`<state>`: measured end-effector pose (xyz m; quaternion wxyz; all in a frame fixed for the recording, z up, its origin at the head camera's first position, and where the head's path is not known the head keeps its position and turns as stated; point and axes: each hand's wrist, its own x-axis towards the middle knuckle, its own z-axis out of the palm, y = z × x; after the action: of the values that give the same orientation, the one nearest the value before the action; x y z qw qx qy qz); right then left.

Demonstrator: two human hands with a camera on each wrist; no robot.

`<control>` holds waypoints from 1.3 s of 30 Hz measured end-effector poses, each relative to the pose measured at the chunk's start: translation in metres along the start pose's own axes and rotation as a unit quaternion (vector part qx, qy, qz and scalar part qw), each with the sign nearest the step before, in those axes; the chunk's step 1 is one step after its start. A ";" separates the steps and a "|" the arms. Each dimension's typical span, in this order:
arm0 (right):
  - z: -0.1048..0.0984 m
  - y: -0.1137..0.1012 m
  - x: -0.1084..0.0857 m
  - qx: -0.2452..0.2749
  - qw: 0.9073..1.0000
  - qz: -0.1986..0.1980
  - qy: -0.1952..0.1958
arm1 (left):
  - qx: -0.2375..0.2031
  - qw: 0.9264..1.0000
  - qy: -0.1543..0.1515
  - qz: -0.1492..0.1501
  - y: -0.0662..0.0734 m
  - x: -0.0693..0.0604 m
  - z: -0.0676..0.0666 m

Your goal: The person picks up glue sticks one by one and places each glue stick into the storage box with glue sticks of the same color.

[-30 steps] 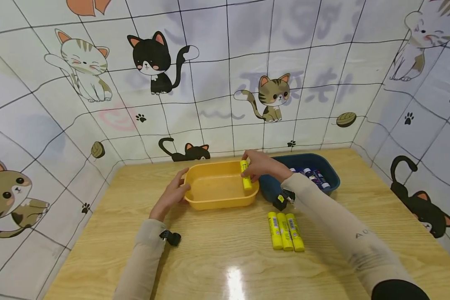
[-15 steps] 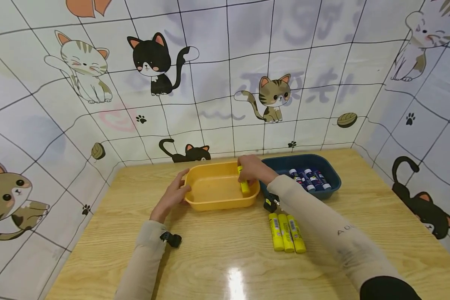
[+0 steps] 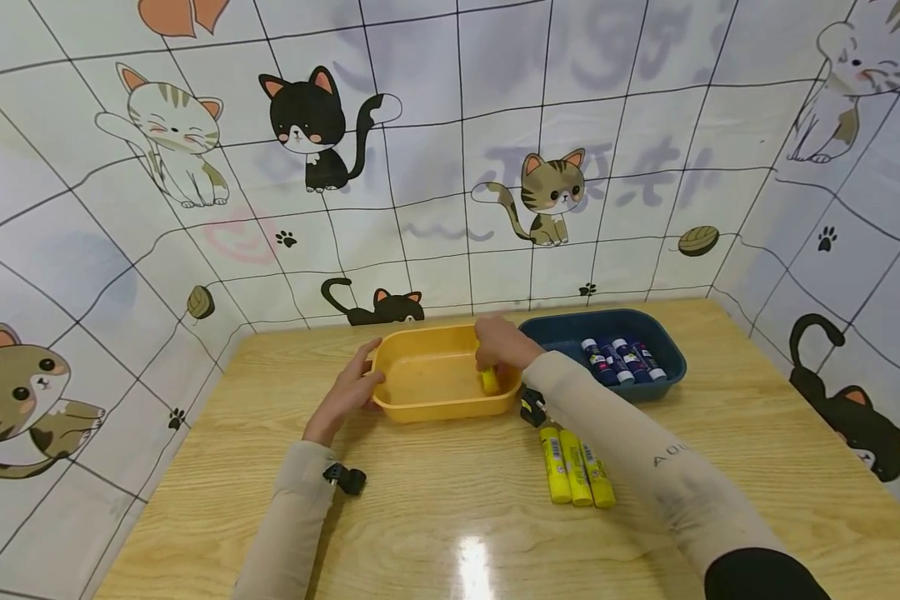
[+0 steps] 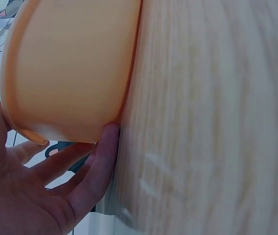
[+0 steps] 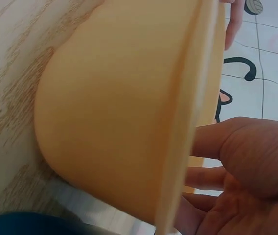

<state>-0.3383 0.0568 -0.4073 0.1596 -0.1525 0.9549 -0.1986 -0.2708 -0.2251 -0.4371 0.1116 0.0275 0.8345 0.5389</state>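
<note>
A yellow plastic tub (image 3: pixel 423 410) stands on the wooden table. My left hand (image 3: pixel 342 396) holds its left end, thumb at the rim and fingers against the outside wall (image 4: pixel 70 68). Over the tub's right end reaches my right hand (image 3: pixel 504 343), gripping a yellow glue stick (image 3: pixel 490 381) low inside near the right wall. Most of that stick is hidden by the hand. In the right wrist view the tub wall (image 5: pixel 109 103) covers the fingertips and the stick.
Right of the yellow tub is a dark blue tub (image 3: pixel 607 317) with several blue, white-capped glue sticks (image 3: pixel 627 360). Three yellow glue sticks (image 3: pixel 576 468) lie side by side in front, partly beneath the right forearm. A cat-print wall covering (image 3: pixel 435 167) stands behind.
My right hand has moved slightly left and lowered the yellow glue stick into the tub's right end. The left hand has stayed on the rim.
</note>
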 end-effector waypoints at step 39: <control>-0.042 0.059 -0.117 0.082 0.991 -0.105 0.019 | 0.013 1.000 0.022 0.015 -0.031 0.019 0.001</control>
<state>-0.2612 0.1638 -0.3677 0.1322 -0.2342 0.9170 -0.2946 -0.2871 -0.2339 -0.4690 0.0850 0.0298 0.8429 0.5305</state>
